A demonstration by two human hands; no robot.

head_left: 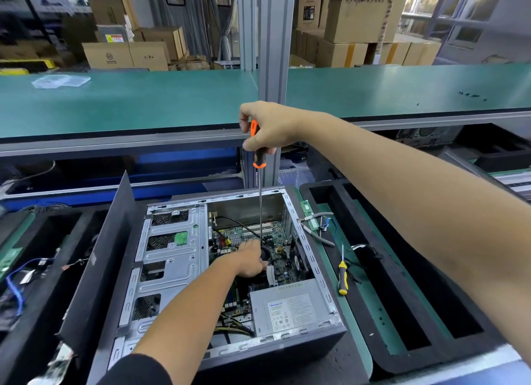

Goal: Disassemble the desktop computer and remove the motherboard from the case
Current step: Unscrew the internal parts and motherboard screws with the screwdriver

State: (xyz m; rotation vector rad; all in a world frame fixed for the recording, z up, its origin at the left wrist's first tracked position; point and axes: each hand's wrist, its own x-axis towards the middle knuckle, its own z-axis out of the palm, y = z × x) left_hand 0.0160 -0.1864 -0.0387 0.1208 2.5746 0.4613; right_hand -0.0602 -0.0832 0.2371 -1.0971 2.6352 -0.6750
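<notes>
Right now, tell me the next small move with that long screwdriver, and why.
Probably turn the long screwdriver to loosen a motherboard screw: the right hand grips its handle upright, the shaft reaches down into the case, and the left hand rests by its tip.

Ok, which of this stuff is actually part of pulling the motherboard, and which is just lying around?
In use:
long orange screwdriver, gripped by right hand
left hand, inside open case
motherboard
power supply

Lying about:
yellow screwdriver
loose RAM stick
plastic bag
cardboard boxes
</notes>
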